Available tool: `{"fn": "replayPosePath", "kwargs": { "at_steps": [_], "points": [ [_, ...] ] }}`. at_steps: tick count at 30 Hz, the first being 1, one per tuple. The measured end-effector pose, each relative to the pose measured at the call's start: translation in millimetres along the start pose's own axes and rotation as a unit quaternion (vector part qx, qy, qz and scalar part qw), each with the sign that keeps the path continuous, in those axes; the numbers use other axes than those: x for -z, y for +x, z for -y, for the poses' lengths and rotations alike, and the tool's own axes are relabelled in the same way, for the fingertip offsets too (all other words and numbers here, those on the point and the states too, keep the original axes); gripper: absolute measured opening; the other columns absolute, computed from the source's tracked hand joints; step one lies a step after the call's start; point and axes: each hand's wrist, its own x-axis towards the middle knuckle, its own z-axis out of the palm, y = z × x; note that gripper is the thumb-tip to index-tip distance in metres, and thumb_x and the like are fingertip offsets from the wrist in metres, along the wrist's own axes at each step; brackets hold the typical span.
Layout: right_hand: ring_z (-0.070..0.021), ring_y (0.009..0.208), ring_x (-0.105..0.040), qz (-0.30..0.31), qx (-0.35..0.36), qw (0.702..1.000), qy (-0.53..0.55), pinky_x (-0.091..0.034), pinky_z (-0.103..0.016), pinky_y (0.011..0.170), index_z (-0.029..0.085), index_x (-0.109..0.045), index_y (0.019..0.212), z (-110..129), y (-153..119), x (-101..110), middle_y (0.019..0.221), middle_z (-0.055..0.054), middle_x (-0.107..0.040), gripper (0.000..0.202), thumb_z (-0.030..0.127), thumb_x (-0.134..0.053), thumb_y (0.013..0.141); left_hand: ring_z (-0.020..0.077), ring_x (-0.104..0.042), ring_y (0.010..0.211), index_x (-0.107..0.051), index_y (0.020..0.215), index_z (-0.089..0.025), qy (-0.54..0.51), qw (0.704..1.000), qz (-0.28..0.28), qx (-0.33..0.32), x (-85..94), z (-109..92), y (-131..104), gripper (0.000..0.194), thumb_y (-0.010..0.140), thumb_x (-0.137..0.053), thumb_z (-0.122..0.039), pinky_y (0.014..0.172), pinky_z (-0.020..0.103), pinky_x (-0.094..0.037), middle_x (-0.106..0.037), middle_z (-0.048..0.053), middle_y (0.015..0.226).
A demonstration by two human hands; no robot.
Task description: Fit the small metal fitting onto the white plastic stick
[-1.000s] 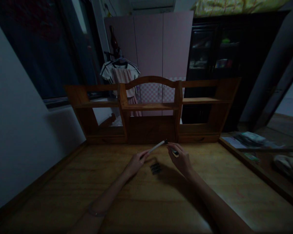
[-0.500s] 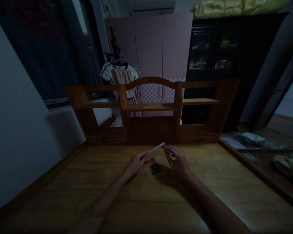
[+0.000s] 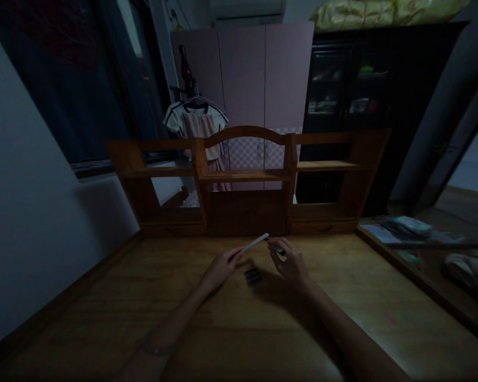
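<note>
A slim white stick (image 3: 255,243) is pinched by its lower end in my left hand (image 3: 220,269), its fingers closed. It slants up to the right, and its far tip comes close to the fingertips of my right hand (image 3: 293,265). Closed too, my right hand grips a small pen-like piece (image 3: 280,251), light with dark ends; its kind is too dim to make out. Between and below the hands, a small dark pack (image 3: 254,276) with several ridges lies on the wooden tabletop (image 3: 247,329).
Along the back edge stands a wooden shelf unit (image 3: 245,175) with open compartments and low drawers. A white wall (image 3: 43,223) borders the left side. Beyond the right edge lie papers and a plastic-wrapped bundle (image 3: 412,227), with crumpled cloth (image 3: 468,273) nearer.
Almost nothing differs. Both hands keep their grips, with the white stick's tip close to my right fingertips; the dark pack stays in place.
</note>
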Motion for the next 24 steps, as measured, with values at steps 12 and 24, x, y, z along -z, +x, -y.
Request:
{"fn": "replayPosePath", "kwargs": {
  "at_steps": [12, 24],
  "points": [
    [-0.0190, 0.089, -0.060, -0.003, -0.020, 1.000, 0.008, -0.049, -0.030, 0.078, 0.022, -0.062, 0.100, 0.2, -0.2, 1.8, 0.098, -0.007, -0.063, 0.019, 0.021, -0.047, 0.089, 0.0206, -0.059, 0.105, -0.062, 0.116, -0.023, 0.009, 1.000, 0.001, -0.015, 1.4, -2.0, -0.5, 0.037, 0.089, -0.044, -0.041, 0.094, 0.032, -0.043, -0.065, 0.001, 0.114],
    [-0.0185, 0.086, -0.060, -0.034, -0.040, 0.998, 0.016, -0.048, -0.030, 0.076, 0.021, -0.062, 0.100, -3.4, 0.6, 4.2, 0.095, -0.007, -0.063, 0.017, 0.025, -0.049, 0.090, 0.0208, -0.059, 0.105, -0.062, 0.115, -0.023, 0.012, 1.000, -0.006, -0.010, 2.1, -6.4, -1.5, 0.037, 0.089, -0.044, -0.042, 0.093, 0.031, -0.043, -0.065, 0.001, 0.114]
  ]
}}
